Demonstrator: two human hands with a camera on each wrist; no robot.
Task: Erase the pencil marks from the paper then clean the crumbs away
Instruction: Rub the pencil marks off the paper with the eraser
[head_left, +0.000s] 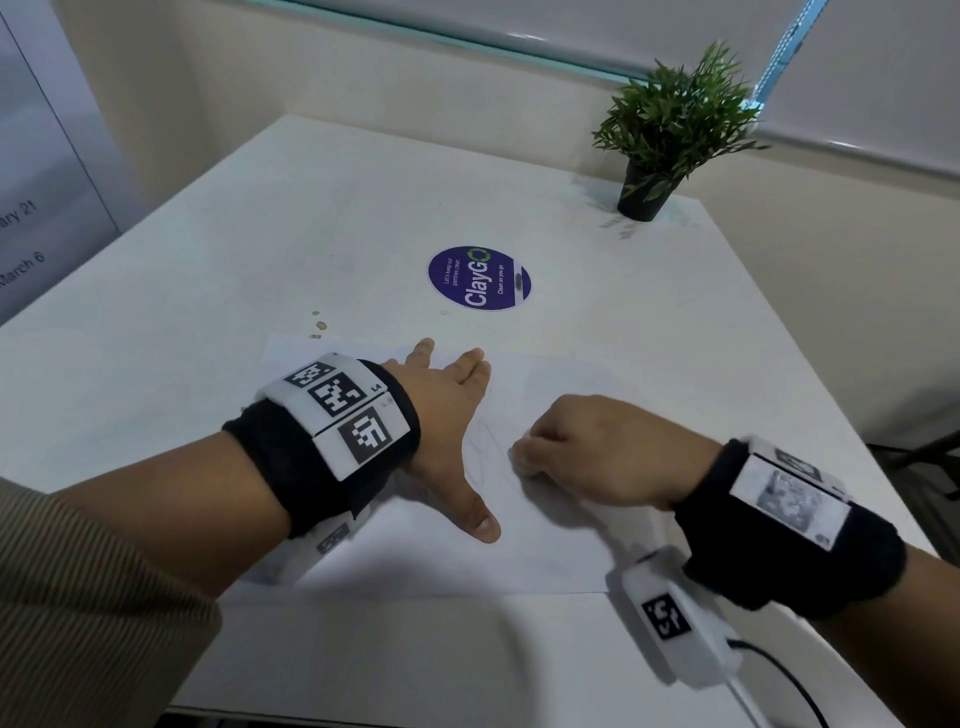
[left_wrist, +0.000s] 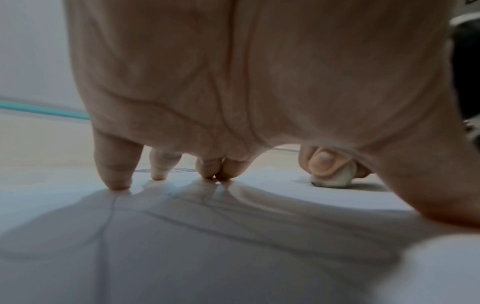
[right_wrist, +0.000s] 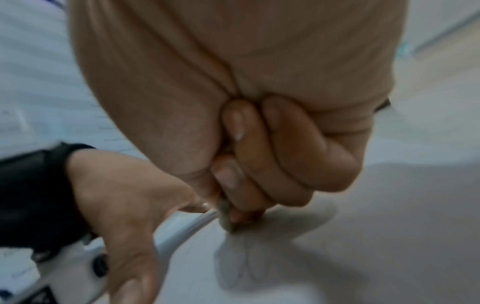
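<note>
1. While your left hand (head_left: 447, 410) lies flat with its fingers spread on the paper (head_left: 415, 561), keep it there: the fingertips (left_wrist: 118, 181) press down on the sheet and the thumb reaches toward you, pinning it to the white worktop (head_left: 208, 270).
2. Your right hand (head_left: 587, 452) is curled round a small, rounded white eraser (left_wrist: 335, 178), pinched between thumb and fingers, its lower face touching the paper just to the right of the left thumb.
3. Faint pencil marks (head_left: 485, 452) loop across the sheet between your two hands, directly beside the eraser. They are pale and partly blurred, so I cannot tell how much of them remains.
4. Rub in short strokes, and drive them away from the pinning hand rather than toward it, so the sheet stays taut and is less likely to buckle.
5. Press moderately; thin paper probably creases or tears under a hard push near an unsupported edge.
6. Shift the flat hand closer whenever the eraser works farther off, keeping the held area near the rubbing.
7. Crumbs are too small to make out from here; expect them to gather around the erased patch, and leave the sweeping until the marks are gone.
8. Farther back on the worktop sit a round blue sticker (head_left: 479, 278) and a small potted plant (head_left: 670, 135), well apart from the work.
</note>
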